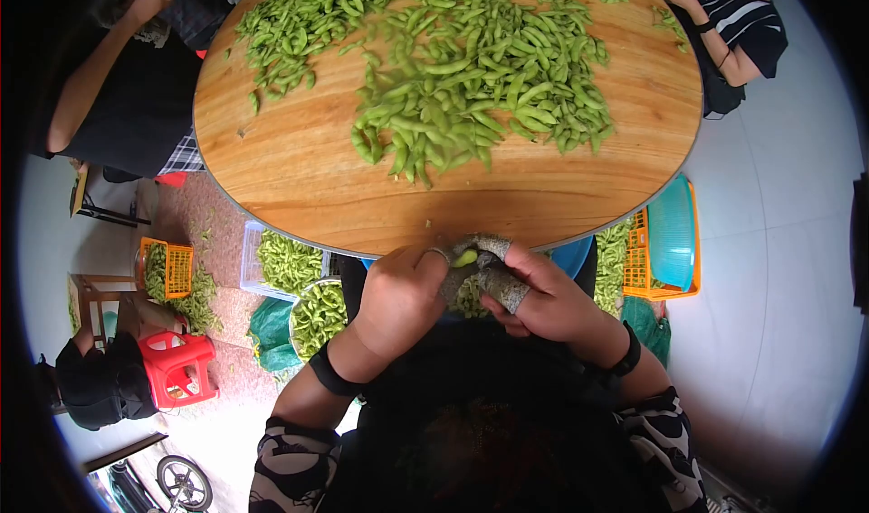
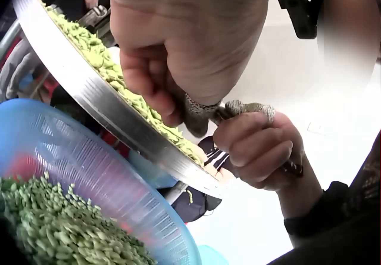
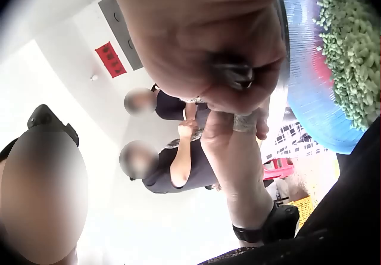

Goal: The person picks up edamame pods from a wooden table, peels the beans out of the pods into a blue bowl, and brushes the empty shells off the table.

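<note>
In the head view, just off the table's near edge, the left hand (image 1: pixel 398 296) pinches a green pod (image 1: pixel 465 258) between taped fingertips. The right hand (image 1: pixel 548 296) meets it there, also with tape round thumb and finger. Curled right-hand fingers grip a dark, shiny tool, whose end (image 2: pixel 293 168) pokes out below the right hand (image 2: pixel 259 149) in the left wrist view; its other end is hidden. A dark tool end (image 3: pixel 235 73) also shows at the palm in the right wrist view. Many green pods (image 1: pixel 480 78) lie heaped on the round wooden table (image 1: pixel 362 214).
Below the table edge stands a blue basket (image 2: pixel 65 113) holding shelled beans (image 2: pixel 77 235). Crates and sacks of pods flank the lap, with an orange crate (image 1: pixel 638 255) at right. A red stool (image 1: pixel 181 368) stands at left. Other people sit around the table.
</note>
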A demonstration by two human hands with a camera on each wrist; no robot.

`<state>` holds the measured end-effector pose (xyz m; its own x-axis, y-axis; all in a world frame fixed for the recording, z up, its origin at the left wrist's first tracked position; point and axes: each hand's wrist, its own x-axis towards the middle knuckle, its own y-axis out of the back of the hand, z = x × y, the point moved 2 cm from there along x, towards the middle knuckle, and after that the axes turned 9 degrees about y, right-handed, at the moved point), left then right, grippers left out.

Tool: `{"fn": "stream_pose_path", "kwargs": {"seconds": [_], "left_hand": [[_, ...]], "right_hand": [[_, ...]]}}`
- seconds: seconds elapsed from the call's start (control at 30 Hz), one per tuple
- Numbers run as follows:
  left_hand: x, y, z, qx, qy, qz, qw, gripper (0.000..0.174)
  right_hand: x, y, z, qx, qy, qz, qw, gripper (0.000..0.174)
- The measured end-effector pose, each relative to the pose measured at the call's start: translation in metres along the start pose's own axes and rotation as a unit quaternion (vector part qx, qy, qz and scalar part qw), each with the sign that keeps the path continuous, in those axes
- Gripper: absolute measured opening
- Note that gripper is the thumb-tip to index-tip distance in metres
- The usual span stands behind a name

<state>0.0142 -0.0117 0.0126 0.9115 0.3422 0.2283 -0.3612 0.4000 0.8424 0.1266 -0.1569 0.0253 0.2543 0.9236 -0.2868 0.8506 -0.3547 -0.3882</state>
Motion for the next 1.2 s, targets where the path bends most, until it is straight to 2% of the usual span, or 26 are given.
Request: {"fn": "stream_pose_path", "kwargs": {"seconds": [0.07,0.13,0.2,0.23,0.3,0.33,0.4,0.43,0.5,0.53,0.6,0.73,0.8,0.83,0.9,1.03,1.1,1.13,1.17,1.2], "left_hand": [[0.001,-0.002,0.002,-0.031,0.000,0.005,1.000,0.010],[0.002,-0.002,0.003,-0.063,-0.001,0.009,0.998,0.009],[0.002,-0.001,0.002,-0.253,-0.002,-0.054,0.966,0.010],[0.000,-0.002,0.000,-0.253,-0.001,-0.056,0.966,0.010],[-0.005,-0.009,-0.004,-0.384,0.097,-0.178,0.901,0.008],[-0.005,-0.009,-0.003,-0.384,0.098,-0.178,0.901,0.008],[-0.004,-0.009,0.000,-0.233,0.055,-0.128,0.962,0.009],[-0.004,-0.011,0.001,-0.233,0.053,-0.129,0.962,0.009],[-0.005,-0.011,0.004,-0.049,0.023,-0.025,0.998,0.013],[-0.004,-0.010,0.005,-0.048,0.023,-0.025,0.998,0.013],[0.000,-0.004,0.011,0.030,-0.046,0.039,0.998,0.019],[0.000,-0.007,0.010,0.011,-0.025,0.028,0.999,0.018],[-0.003,-0.012,0.004,-0.142,0.000,0.002,0.990,0.017],[-0.005,-0.013,0.002,-0.142,-0.001,0.001,0.990,0.017],[-0.007,-0.017,-0.003,-0.343,0.063,-0.089,0.933,0.014],[-0.010,-0.014,-0.002,-0.363,0.118,-0.129,0.915,0.008],[-0.011,-0.013,-0.004,-0.432,0.193,-0.204,0.857,0.009],[-0.010,-0.009,-0.004,-0.433,0.193,-0.205,0.856,0.009],[-0.007,-0.005,-0.003,-0.527,0.239,-0.252,0.776,0.010],[-0.006,-0.002,-0.001,-0.610,0.280,-0.293,0.681,0.011]], "right_hand": [[0.001,0.001,0.000,-0.018,0.030,0.007,0.999,0.025],[0.002,0.008,0.008,0.078,-0.020,-0.004,0.997,0.025],[0.000,0.011,0.003,0.106,-0.043,-0.008,0.993,0.024],[0.000,0.011,0.003,0.134,-0.066,-0.012,0.989,0.025],[-0.001,0.012,0.008,0.128,-0.081,0.003,0.988,0.024],[-0.002,0.012,0.011,0.120,-0.095,0.017,0.988,0.024],[0.000,0.014,0.013,0.127,-0.097,0.021,0.987,0.023],[0.000,0.015,0.014,0.134,-0.100,0.024,0.986,0.022],[-0.002,0.012,0.010,0.110,-0.093,0.029,0.989,0.022],[-0.003,0.010,0.007,0.085,-0.087,0.031,0.992,0.022],[-0.004,0.007,0.002,0.095,-0.076,0.030,0.992,0.022],[-0.003,0.008,0.005,0.106,-0.052,0.022,0.993,0.022],[-0.003,0.008,0.005,0.119,-0.067,0.025,0.990,0.023],[-0.004,0.008,0.005,0.130,-0.083,0.026,0.988,0.024],[-0.003,0.010,0.007,0.139,-0.089,0.025,0.986,0.023],[-0.004,0.008,0.009,0.108,-0.085,0.033,0.990,0.021],[-0.005,0.009,0.010,0.121,-0.092,0.033,0.988,0.021],[-0.006,0.009,0.011,0.133,-0.098,0.033,0.986,0.021],[-0.007,0.012,0.013,0.133,-0.098,0.034,0.986,0.021],[-0.007,0.015,0.013,0.174,-0.093,-0.005,0.980,0.022]]}}
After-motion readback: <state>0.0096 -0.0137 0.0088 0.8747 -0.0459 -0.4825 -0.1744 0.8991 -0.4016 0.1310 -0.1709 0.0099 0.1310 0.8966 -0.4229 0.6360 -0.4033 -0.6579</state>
